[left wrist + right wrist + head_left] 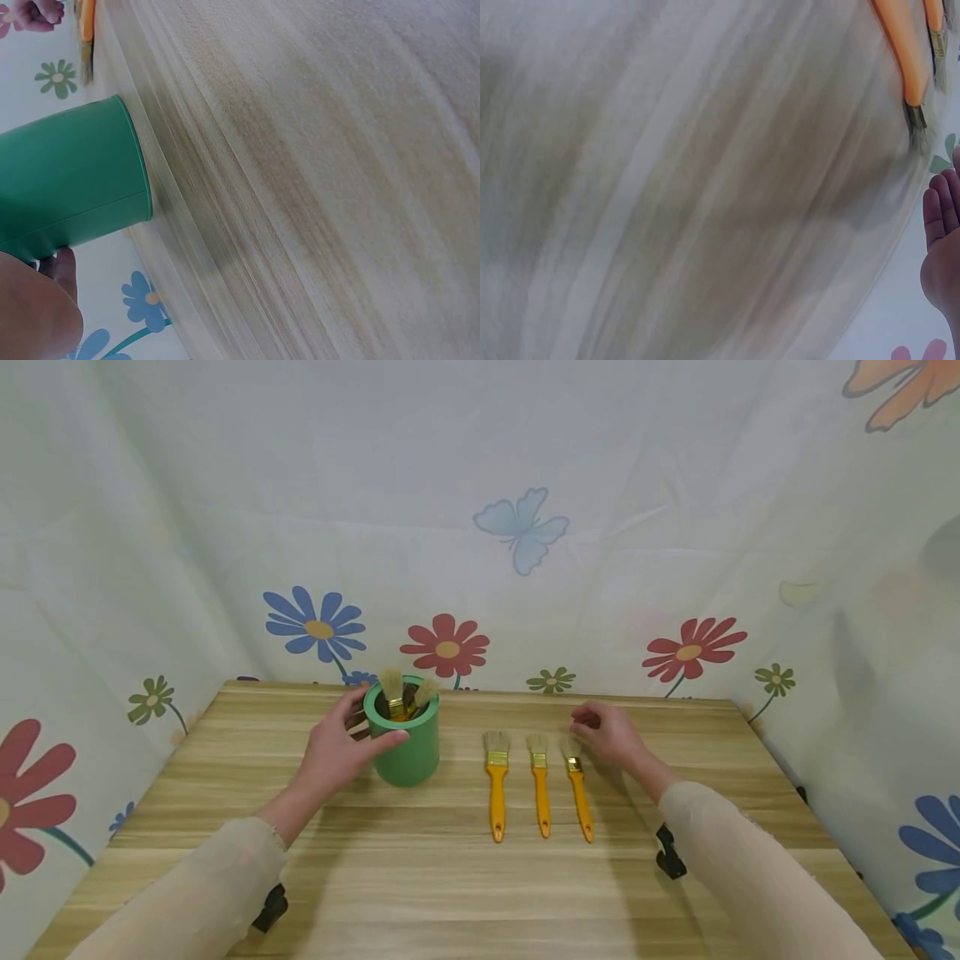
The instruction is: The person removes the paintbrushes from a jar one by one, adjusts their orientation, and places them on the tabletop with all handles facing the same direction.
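A green can (407, 747) stands upright on the left part of the wooden table, with paintbrushes (393, 689) in it, bristles up. My left hand (337, 743) holds the can, thumb along the front near the rim and fingers around its left side. In the left wrist view the can (75, 172) shows with fingers at its side. Right of it lie a wide paintbrush (497, 785), a narrower paintbrush (541, 785) and a slanted paintbrush (577, 785), all with orange handles toward me. Just beyond the slanted brush's bristles my right hand (607, 732) hovers, fingers loosely bent, holding nothing.
The wooden tabletop (420, 893) ends at a back edge just behind the can. A white curtain (420, 560) printed with flowers and a butterfly hangs behind it and along both sides. Black straps (670, 853) sit at the sleeves.
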The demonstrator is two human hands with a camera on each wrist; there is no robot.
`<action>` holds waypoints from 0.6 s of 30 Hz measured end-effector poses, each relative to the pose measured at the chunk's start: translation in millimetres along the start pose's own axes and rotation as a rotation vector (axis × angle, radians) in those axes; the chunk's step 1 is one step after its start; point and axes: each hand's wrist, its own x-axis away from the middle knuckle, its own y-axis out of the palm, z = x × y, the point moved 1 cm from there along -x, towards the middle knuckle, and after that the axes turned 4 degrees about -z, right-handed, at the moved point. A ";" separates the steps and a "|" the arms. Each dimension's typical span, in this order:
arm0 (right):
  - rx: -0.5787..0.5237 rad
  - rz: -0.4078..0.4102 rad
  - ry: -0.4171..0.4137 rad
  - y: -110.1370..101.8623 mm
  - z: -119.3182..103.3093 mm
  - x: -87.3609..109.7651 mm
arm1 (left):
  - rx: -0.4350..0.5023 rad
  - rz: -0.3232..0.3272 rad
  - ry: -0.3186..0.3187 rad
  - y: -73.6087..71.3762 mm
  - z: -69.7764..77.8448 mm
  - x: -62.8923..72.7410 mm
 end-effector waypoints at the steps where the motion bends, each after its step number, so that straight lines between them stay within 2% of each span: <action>1: -0.005 0.002 -0.001 -1.2 -0.6 0.0 | 0.000 0.000 0.000 0.0 0.3 0.2; 11: -0.008 -0.003 0.000 -8.8 -6.3 0.4 | 0.010 -0.007 -0.005 -0.6 0.6 0.6; 18: -0.002 0.006 -0.027 -14.0 -26.4 -3.0 | 0.005 -0.007 -0.004 -0.5 -1.0 0.2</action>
